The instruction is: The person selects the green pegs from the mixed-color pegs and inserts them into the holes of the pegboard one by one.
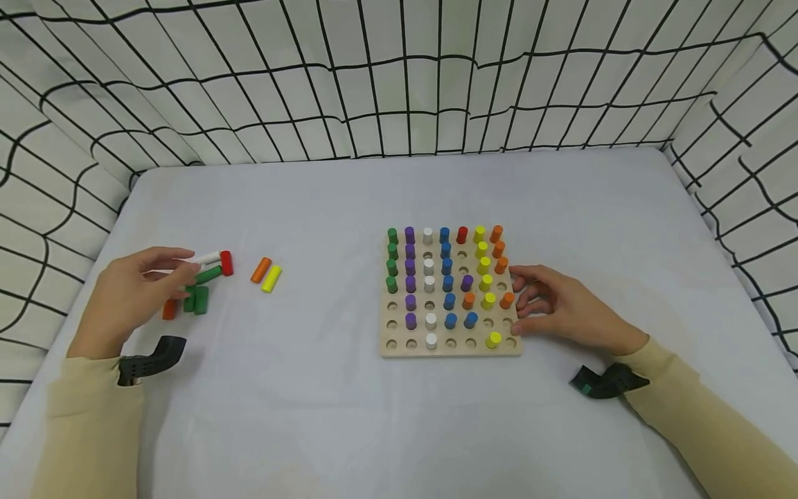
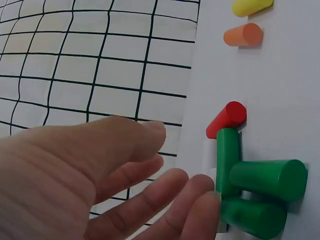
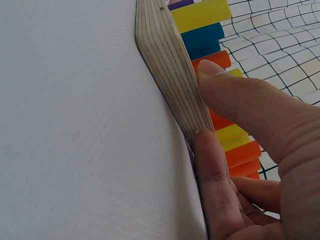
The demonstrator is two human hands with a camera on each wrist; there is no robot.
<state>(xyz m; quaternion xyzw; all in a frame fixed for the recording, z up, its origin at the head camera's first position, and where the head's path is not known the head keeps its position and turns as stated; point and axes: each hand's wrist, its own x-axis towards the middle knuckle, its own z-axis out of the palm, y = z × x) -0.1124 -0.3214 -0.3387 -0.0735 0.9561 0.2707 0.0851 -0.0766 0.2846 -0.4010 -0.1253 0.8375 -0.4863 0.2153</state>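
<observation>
My left hand (image 1: 134, 291) hovers over a loose pile of pegs at the left, thumb and fingers apart with nothing between them. The fingertips are close to a green peg (image 1: 208, 275) and a white peg (image 1: 208, 258); whether they touch cannot be told. Also in the pile are a red peg (image 1: 227, 263), two more green pegs (image 2: 270, 177) and an orange peg (image 1: 170, 309). My right hand (image 1: 564, 308) grips the right edge of a wooden pegboard (image 1: 449, 353), thumb on its top and index finger against its side in the right wrist view.
Columns of coloured pegs stand in the board, with several bare holes among them. Another orange peg (image 1: 261, 270) and a yellow peg (image 1: 271, 279) lie between pile and board. A white cloth (image 1: 324, 416) covers the table; black-gridded white walls (image 1: 386, 83) rise behind and beside it.
</observation>
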